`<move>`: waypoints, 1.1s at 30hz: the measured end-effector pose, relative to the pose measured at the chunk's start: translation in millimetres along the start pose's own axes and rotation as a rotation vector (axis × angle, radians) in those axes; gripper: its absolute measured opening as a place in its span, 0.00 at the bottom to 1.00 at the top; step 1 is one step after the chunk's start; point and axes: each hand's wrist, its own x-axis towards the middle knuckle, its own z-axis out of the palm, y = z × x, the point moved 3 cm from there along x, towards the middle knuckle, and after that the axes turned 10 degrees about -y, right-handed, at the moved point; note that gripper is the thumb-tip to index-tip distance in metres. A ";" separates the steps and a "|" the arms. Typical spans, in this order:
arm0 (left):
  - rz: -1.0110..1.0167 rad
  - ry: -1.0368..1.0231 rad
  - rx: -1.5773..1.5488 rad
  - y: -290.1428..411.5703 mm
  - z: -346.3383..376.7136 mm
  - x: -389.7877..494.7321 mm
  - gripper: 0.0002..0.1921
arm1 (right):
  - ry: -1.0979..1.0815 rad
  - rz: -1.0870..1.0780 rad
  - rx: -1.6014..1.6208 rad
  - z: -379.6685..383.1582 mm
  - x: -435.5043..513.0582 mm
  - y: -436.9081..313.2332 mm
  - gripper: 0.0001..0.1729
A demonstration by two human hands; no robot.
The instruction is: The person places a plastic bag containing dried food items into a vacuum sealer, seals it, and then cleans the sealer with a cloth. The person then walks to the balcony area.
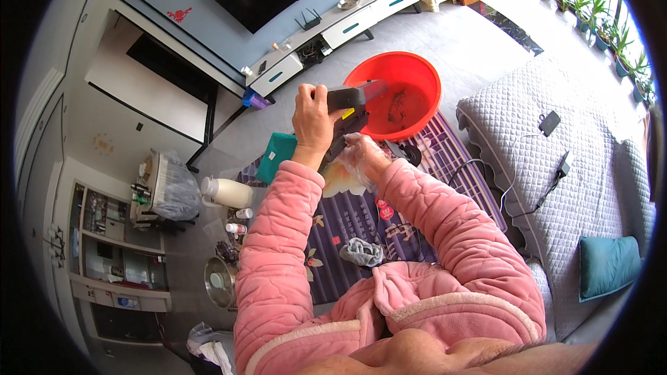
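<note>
My bare left hand (311, 122) grips a black plastic appliance (346, 98) with a yellow label and a clear part at its far end. That clear end hangs over the near left side of a large red basin (431, 70). Dark clumps of debris (397, 107) lie at the bottom of the basin. Lower down, my right hand (363, 153), in a thin clear plastic glove, holds the lower part of the same appliance; its fingertips are partly hidden. Just right of the gloved hand is a black curved object (409, 153), partly covered.
A purple patterned mat (333, 250) bears a grey cloth bundle (361, 252). To the left stand a cream jug (226, 191), white bottles (237, 228) and a steel bowl (219, 281). A quilted sofa (521, 94) with charger cords is right; a low TV cabinet (349, 26) lies beyond.
</note>
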 end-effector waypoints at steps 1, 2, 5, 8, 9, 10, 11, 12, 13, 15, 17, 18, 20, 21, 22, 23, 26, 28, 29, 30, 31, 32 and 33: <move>-0.002 0.000 -0.005 -0.3 0.3 -0.3 0.27 | -0.003 0.025 -0.132 0.2 0.6 -0.9 0.13; -0.003 0.003 -0.008 -0.5 0.3 -1.1 0.27 | -0.009 0.057 -0.251 0.3 3.5 0.8 0.13; 0.011 -0.022 -0.010 0.7 0.6 -3.0 0.27 | 0.016 0.102 0.762 -1.8 23.6 20.3 0.15; 0.033 -0.025 0.001 2.7 0.3 -2.3 0.27 | -0.034 0.049 0.493 -16.6 35.1 38.4 0.17; 0.025 -0.023 0.002 2.6 0.0 -2.0 0.27 | -0.112 0.007 0.455 -19.5 36.3 42.5 0.17; 0.015 -0.021 0.002 2.1 -0.5 -1.7 0.27 | -0.115 0.051 0.756 -19.5 41.6 47.6 0.17; 0.007 -0.017 0.003 1.6 -1.0 -1.6 0.27 | -0.080 0.103 1.073 -19.0 43.6 52.0 0.17; 0.007 -0.026 0.005 1.3 -1.5 -2.2 0.27 | -0.087 0.108 1.001 -21.1 40.7 53.1 0.17; 0.007 -0.034 0.007 1.1 -1.7 -3.2 0.27 | -0.084 0.112 0.914 -20.0 41.1 52.2 0.16; 0.007 -0.040 0.005 0.5 -1.8 -4.5 0.27 | -0.086 0.092 0.674 -18.6 34.3 47.9 0.15; 0.003 -0.038 -0.001 0.1 -1.0 -5.9 0.27 | -0.111 0.032 0.465 -16.0 27.0 41.4 0.14; -0.003 -0.031 -0.003 -1.0 -0.9 -6.1 0.27 | -0.082 0.031 0.271 -16.4 24.4 39.8 0.13; -0.017 -0.020 -0.011 -3.9 -0.4 -6.3 0.28 | -0.068 -0.002 0.082 -18.0 21.2 39.5 0.12; -0.015 -0.016 -0.008 -5.3 -0.3 -7.0 0.28 | -0.066 -0.011 0.022 -19.8 20.9 42.1 0.11; -0.016 -0.012 -0.009 -7.2 -0.4 -7.8 0.28 | -0.060 -0.020 -0.040 -22.5 22.3 45.1 0.11; -0.013 0.000 -0.010 -8.8 -0.3 -9.1 0.28 | -0.055 -0.030 -0.095 -25.4 24.1 49.8 0.10; -0.045 0.019 -0.024 -15.7 0.6 -14.3 0.27 | -0.032 -0.077 -0.197 -32.9 32.7 63.4 0.09; -0.046 0.045 -0.027 -20.4 0.8 -17.7 0.28 | -0.029 -0.121 -0.166 -33.7 36.5 67.9 0.08; -0.046 0.057 -0.028 -23.2 0.6 -19.2 0.28 | -0.023 -0.028 -0.113 -34.0 36.4 70.7 0.08; -0.006 0.098 -0.048 -24.7 0.0 -20.2 0.27 | -0.081 -0.066 0.029 -30.2 36.7 68.8 0.08; -0.031 0.084 -0.050 -27.8 0.6 -21.9 0.27 | -0.069 -0.023 0.159 -28.9 33.7 67.5 0.07; -0.057 0.072 -0.054 -30.9 1.3 -24.1 0.27 | -0.046 0.038 0.279 -27.2 30.7 65.1 0.07; -0.083 0.058 -0.060 -34.3 1.7 -26.4 0.27 | 0.000 0.098 0.617 -23.6 26.7 63.8 0.07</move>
